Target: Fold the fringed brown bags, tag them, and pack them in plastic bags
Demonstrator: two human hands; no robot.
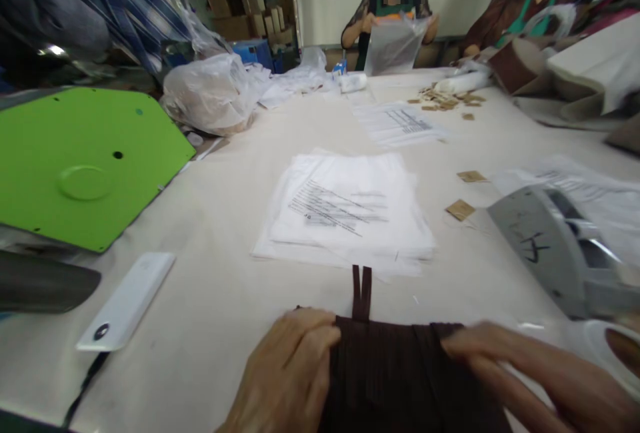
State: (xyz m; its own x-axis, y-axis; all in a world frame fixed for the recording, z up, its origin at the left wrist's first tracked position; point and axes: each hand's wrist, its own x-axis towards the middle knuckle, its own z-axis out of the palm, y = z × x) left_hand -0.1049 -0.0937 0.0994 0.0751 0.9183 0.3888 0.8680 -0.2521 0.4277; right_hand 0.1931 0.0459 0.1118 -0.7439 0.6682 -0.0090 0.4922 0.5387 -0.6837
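Note:
A dark brown pleated cloth lies at the bottom centre, with two short straps sticking up from its top edge. My left hand grips the cloth's left upper corner, its fingers curled over the edge. On the right side my right hand touches the cloth's upper right part; it is blurred, and whether its fingers pinch the fabric is unclear. Just beyond the straps sits a stack of printed clear plastic bags.
On the left are a green board and a white device with a cable. A grey tape dispenser and small brown tags are at right. Across the table, a person holds a plastic bag; another stands far right.

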